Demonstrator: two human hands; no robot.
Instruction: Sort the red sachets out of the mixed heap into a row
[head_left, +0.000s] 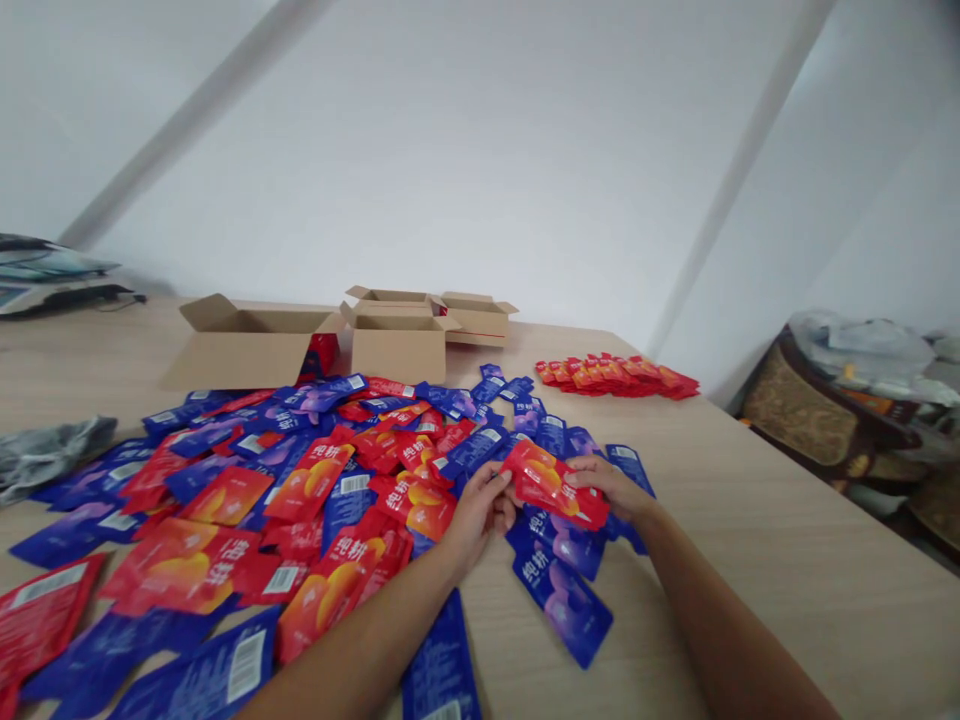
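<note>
My left hand (478, 512) and my right hand (609, 487) both grip a small stack of red packets (551, 483), held just above the wooden table (750, 540). The left hand pinches its left end, the right hand its right end. Under and around the hands lies a wide scatter of red and blue packets (315, 500). A blue packet (562, 595) lies right below the held stack.
Three open cardboard boxes stand at the back: a large one (244, 345), a middle one (397, 335) and a smaller one (476, 317). A neat row of red packets (619, 375) lies at the back right. Grey cloth (45, 450) sits at the left. Cluttered furniture (855, 400) stands beyond the table's right edge.
</note>
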